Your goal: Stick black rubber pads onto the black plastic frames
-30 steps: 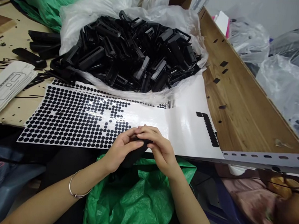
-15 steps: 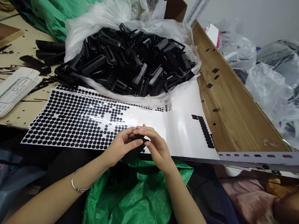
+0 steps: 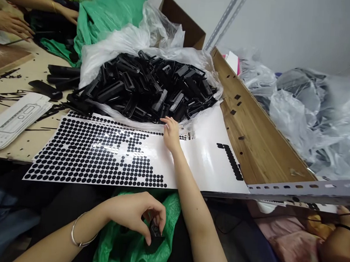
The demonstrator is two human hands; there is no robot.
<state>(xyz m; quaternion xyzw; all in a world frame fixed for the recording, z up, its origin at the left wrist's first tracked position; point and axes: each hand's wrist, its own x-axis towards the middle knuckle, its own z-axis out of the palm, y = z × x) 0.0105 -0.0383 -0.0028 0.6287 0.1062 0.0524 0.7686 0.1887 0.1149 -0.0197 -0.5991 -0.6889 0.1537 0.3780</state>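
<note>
My left hand (image 3: 138, 215), with a bracelet at the wrist, grips a black plastic part (image 3: 154, 233) over a green woven sack (image 3: 119, 245) below the table edge. My right hand (image 3: 171, 132) reaches forward, its fingers apart at the near rim of the white plastic bag (image 3: 92, 60). Inside that bag is a heap of black plastic parts (image 3: 130, 81), close beyond the right fingertips. Under my right forearm lies a white sheet of round black stickers (image 3: 82, 153), with a bare stretch on its right.
A stack of printed cards (image 3: 17, 119) lies at the left. A wooden board (image 3: 259, 135) borders the table's right side, with plastic bags (image 3: 296, 110) beyond. At upper left, a co-worker's hands (image 3: 13, 24) are near black pieces. A cardboard box (image 3: 183, 22) stands behind.
My hands have parted from over the sticker sheet. The left has lowered the black part to the green sack; the right has moved forward to the bag. A co-worker's hands now show.
</note>
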